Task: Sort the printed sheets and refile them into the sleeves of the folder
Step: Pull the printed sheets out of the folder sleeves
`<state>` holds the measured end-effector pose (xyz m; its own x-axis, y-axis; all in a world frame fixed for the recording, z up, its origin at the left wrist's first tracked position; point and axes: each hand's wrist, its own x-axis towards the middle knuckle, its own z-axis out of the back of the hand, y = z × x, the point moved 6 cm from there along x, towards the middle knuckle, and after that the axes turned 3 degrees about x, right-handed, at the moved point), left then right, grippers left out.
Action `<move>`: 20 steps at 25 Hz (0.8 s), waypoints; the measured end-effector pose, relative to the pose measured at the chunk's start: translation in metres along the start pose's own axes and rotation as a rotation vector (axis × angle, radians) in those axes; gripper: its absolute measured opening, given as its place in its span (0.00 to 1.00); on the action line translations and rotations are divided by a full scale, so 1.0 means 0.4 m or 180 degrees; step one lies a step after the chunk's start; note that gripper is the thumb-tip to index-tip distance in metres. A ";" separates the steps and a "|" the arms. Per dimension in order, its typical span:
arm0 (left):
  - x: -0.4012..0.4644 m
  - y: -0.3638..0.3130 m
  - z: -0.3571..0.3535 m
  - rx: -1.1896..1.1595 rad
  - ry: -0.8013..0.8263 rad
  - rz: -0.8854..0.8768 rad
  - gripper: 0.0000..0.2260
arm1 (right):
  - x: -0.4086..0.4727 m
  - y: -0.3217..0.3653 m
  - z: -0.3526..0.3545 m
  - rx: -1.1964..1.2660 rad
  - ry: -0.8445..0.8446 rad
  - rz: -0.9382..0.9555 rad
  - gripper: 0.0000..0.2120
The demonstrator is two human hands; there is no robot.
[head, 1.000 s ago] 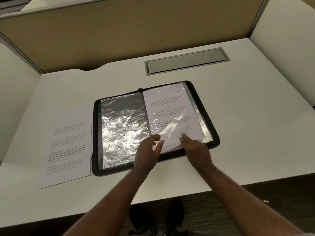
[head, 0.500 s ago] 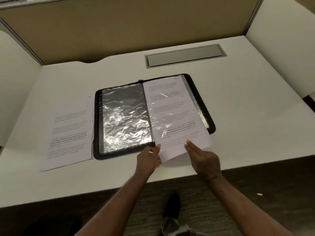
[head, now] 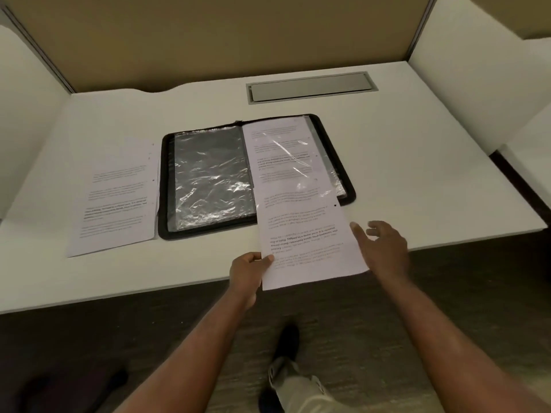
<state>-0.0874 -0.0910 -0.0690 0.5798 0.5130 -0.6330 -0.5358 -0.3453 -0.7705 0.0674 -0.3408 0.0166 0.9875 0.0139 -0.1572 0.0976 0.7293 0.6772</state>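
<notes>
Left hand (head: 249, 271) grip pinches printed sheet (head: 304, 228) half out of folder (head: 208, 177); right hand (head: 381, 248) hovers, fingers apart.

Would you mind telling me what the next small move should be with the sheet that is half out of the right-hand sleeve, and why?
Probably draw the sheet the rest of the way out toward the desk's near edge. The left hand pinches its lower left edge, its top part lies under the clear sleeve of the folder, and the right hand hovers open beside it.

White desk (head: 417, 162) (grey hatch (head: 311, 87)).
</notes>
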 end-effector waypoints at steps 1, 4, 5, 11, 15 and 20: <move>-0.015 0.004 0.005 0.0031 0.0004 -0.0027 0.06 | 0.019 -0.007 -0.024 0.0157 0.0527 -0.0348 0.29; -0.065 0.009 0.015 0.0144 0.0060 -0.0115 0.06 | 0.015 -0.022 -0.061 0.0678 0.1221 -0.0730 0.20; -0.081 0.010 0.018 0.0216 0.0100 -0.0141 0.06 | 0.002 -0.029 -0.061 0.0775 0.1282 -0.0800 0.16; -0.170 0.006 0.022 0.0699 0.0486 -0.0552 0.06 | -0.084 -0.026 0.048 0.0539 0.1716 -0.0782 0.08; -0.199 -0.082 0.016 0.0722 0.0438 -0.1047 0.06 | -0.069 0.052 0.118 0.0749 0.1506 -0.0440 0.07; -0.144 -0.233 0.107 0.0540 -0.0031 -0.1562 0.05 | 0.025 0.228 0.038 0.1400 0.1230 -0.0118 0.08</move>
<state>-0.0971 -0.0549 0.0424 0.7825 0.5900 -0.1988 -0.2947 0.0697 -0.9531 0.0881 -0.2846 0.0876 0.8736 0.3025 -0.3813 0.2551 0.3827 0.8880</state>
